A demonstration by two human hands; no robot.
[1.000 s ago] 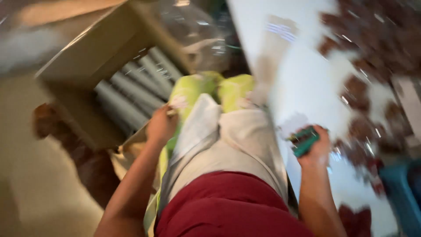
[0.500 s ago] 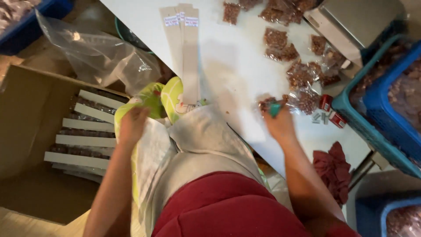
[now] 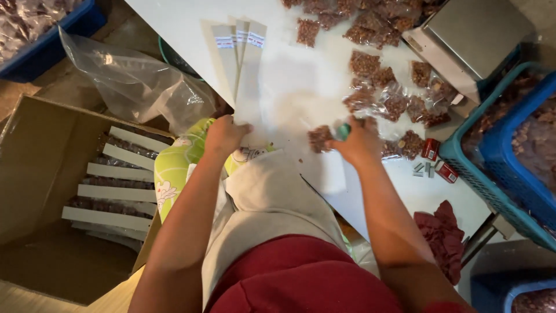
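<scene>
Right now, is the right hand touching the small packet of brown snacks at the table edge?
Touching: the head view shows the right hand with fingers on the small brown packet.

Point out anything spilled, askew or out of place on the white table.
Small brown crumbs lie loose on the white table beside the right hand, outside any bag. The filled clear bags lie scattered, not stacked. The left hand rests at the table's edge. Nothing looks damaged.

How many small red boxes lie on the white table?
2: one red box beside the packets near the right hand, another red box lower right, near the blue basket. More may be hidden.
</scene>
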